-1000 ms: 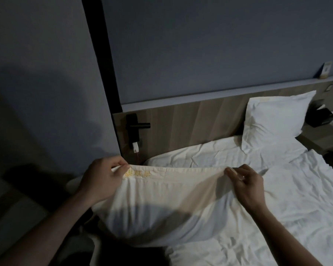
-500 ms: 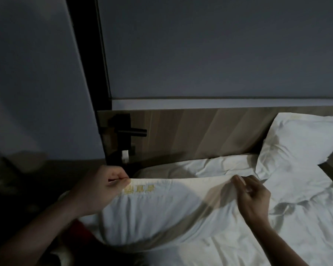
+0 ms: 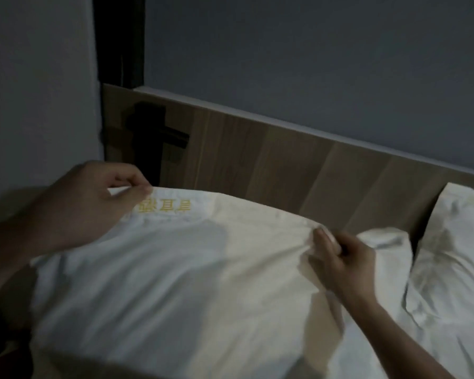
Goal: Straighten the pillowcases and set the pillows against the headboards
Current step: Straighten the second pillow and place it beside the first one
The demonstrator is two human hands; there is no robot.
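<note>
I pinch pillow top corners, left hand and right hand, keeping case taut near headboard.

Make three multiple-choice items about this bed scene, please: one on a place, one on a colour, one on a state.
1. Where is the second pillow?
A. right, against the headboard
B. on the floor
C. under the held pillow

2. What colour is the embroidery?
A. red
B. yellow
C. blue

3. How do the hands hold the pillowcase?
A. both pinch its top edge
B. one only
C. neither

Key: 1 A, the second pillow leans on the headboard. 2 B, the embroidery is yellow. 3 A, the left hand and right hand pinch the pillowcase.
</note>
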